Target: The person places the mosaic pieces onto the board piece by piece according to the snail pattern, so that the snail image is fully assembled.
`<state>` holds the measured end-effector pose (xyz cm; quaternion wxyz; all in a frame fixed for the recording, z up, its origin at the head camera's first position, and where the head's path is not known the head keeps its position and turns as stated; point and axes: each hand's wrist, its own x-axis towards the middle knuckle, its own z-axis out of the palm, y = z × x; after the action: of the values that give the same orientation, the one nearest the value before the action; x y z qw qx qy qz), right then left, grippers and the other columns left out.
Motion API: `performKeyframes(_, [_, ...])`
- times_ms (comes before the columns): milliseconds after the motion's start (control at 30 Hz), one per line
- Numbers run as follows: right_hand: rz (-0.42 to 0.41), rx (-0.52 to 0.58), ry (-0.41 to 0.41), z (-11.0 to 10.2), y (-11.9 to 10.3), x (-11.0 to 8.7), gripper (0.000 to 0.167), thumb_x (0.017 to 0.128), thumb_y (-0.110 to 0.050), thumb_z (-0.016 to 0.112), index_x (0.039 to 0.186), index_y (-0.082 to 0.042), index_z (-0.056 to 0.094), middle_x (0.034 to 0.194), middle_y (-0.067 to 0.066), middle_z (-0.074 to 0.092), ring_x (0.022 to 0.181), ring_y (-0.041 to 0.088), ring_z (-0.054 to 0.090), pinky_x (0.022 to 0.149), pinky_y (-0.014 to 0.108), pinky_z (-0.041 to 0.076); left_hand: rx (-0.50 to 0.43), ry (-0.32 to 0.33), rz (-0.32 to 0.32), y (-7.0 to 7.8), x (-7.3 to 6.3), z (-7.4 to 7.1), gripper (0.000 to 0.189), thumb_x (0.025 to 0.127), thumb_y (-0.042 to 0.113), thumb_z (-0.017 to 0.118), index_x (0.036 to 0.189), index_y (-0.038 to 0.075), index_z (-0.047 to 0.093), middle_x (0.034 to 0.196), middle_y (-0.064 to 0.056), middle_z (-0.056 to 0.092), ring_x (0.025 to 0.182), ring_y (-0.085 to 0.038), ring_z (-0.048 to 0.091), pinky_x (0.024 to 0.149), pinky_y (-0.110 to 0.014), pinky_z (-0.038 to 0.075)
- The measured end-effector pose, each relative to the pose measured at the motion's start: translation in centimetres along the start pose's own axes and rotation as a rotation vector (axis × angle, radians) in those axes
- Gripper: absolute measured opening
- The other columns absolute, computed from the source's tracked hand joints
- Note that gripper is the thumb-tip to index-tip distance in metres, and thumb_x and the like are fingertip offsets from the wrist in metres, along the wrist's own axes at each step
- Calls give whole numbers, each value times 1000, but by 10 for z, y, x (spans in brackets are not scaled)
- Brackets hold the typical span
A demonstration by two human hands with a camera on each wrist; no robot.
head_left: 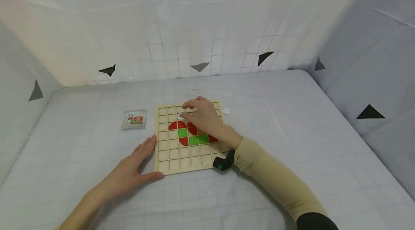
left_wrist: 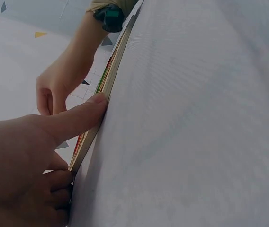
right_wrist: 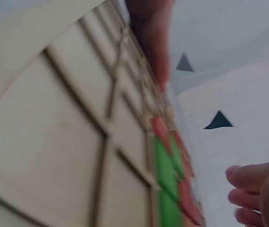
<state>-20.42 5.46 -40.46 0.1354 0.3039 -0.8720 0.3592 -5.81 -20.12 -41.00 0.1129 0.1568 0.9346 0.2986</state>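
A wooden grid board (head_left: 168, 165) lies on the table with red and green pieces set in its cells. Along its left edge my left hand (head_left: 134, 167) rests with fingers straight, the thumb at the near left corner. In the left wrist view that thumb (left_wrist: 77, 118) lies against the board's side. My right hand (head_left: 207, 116) is over the far part of the board, thumb and index finger apart. A small white disc (head_left: 180, 117) shows on the grid right by the thumb tip. Red quarter-round pieces (head_left: 173, 126) and green squares (head_left: 193, 140) fill the middle cells, some hidden under the right hand.
Left of the board lies a small picture card (head_left: 134, 120) with a coloured figure on a grid. Another white disc (head_left: 226, 111) lies on the table just past the board's right edge. White walls with black and yellow triangles enclose the table.
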Motion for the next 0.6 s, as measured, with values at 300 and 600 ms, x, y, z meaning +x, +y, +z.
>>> performKeyframes(300, [64,37,71,-47,25,-18,17,86,-17,79,99,-6,77,94,6,75,88,27,63,74,41,53,20,4,-17,1,1,1,110,78,71,68,161,21,18,168,-1,17,151,-41,19,118,-62,24])
performKeyframes(600, [165,-22,64,-76,70,-52,22,87,-16,79,107,-8,76,97,6,73,91,23,63,80,41,51,23,2,-20,1,1,0,111,77,71,69,162,21,17,168,-2,16,152,-40,19,119,-61,23])
